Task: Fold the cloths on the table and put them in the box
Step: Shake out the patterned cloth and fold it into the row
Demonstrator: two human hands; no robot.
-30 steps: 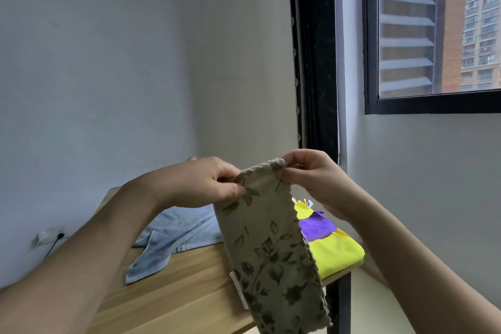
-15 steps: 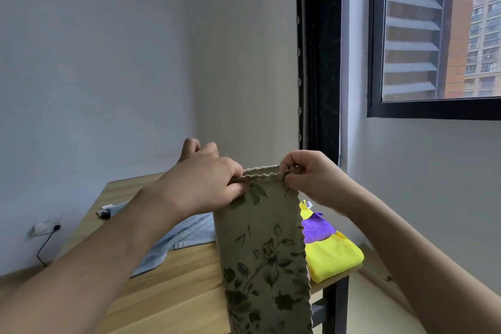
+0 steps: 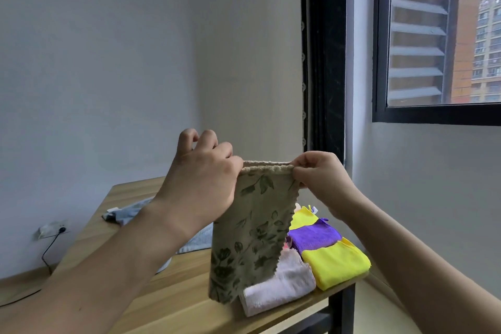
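A beige cloth with dark green leaf print (image 3: 252,228) hangs doubled over in the air above the wooden table (image 3: 173,304). My left hand (image 3: 203,184) pinches its top left corner, and my right hand (image 3: 322,179) pinches the top right corner. The two top edges lie together between the hands. Folded cloths lie near the table's right edge: a pink one (image 3: 282,285), a purple one (image 3: 314,237) and a yellow one (image 3: 336,263). A grey-blue cloth (image 3: 130,213) lies unfolded further back, partly hidden by my left arm. No box is in view.
The table's right edge stands on a black leg (image 3: 341,312) close to the wall below a window (image 3: 439,35). A wall socket with a black cable (image 3: 53,230) is at the left. White walls stand behind the table.
The cloth has been folded in half and hangs shorter, its top edges now level. Both hands have risen slightly, and the view has tilted down, showing the pink cloth.
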